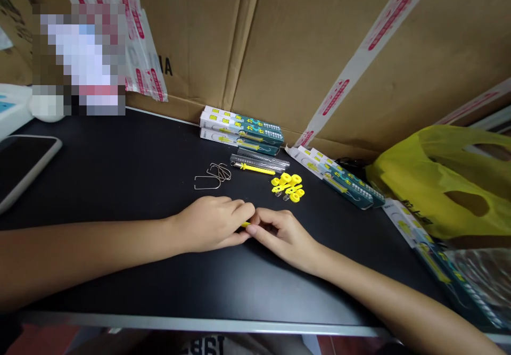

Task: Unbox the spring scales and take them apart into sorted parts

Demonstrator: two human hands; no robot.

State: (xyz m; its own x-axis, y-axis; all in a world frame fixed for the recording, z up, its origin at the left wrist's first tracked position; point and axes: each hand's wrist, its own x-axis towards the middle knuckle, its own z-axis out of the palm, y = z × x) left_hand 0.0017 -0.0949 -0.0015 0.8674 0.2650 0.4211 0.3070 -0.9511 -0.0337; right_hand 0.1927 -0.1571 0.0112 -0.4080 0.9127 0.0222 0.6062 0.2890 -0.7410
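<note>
My left hand (219, 222) and my right hand (281, 231) meet over the middle of the black table. Both are closed with fingertips pinching a thin yellow plastic piece (246, 224), mostly hidden by the fingers. Beyond them lie several bent wire hooks (207, 183) and a yellow rod (257, 169) with a metal spring at its left end. Clear plastic tubes (263, 159) rest just behind that rod. To the right is a small pile of yellow plastic caps and rings (294, 180), with little springs (286, 197) among them.
Printed narrow boxes (241, 131) stand stacked against the cardboard wall (319, 35). More boxes (339, 179) lie to the right, near a yellow plastic bag (443, 179). A phone (27, 166) lies at the left. The table's front edge (199, 323) runs close to my body.
</note>
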